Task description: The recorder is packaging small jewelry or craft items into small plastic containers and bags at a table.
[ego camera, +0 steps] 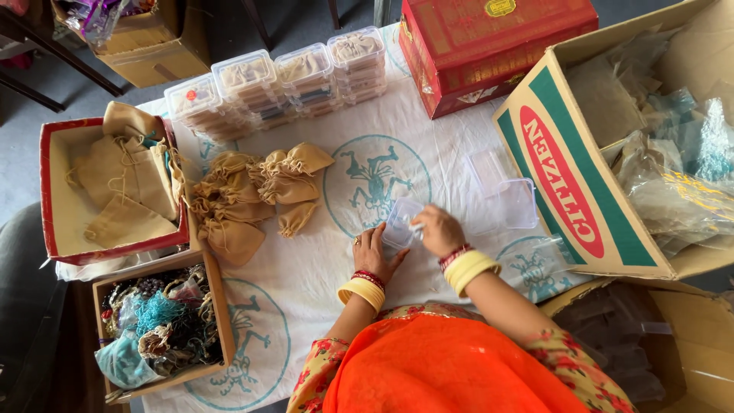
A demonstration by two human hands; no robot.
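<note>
Both hands work a small clear box [401,222] on the cloth [306,275], just in front of the person. Left hand [375,255] lies flat w/ fingers spread, open, touching the box's near-left edge; right hand [437,231] is curled over the right side, fingertips pinched on the box or sth small in it, can't tell which. Best done w/ left steadying the box while right presses evenly. More clear boxes [505,199] sit just right of the right hand; pouches [260,191] left, beyond the left hand. Both wrists bent inward, forearms converging.
</note>
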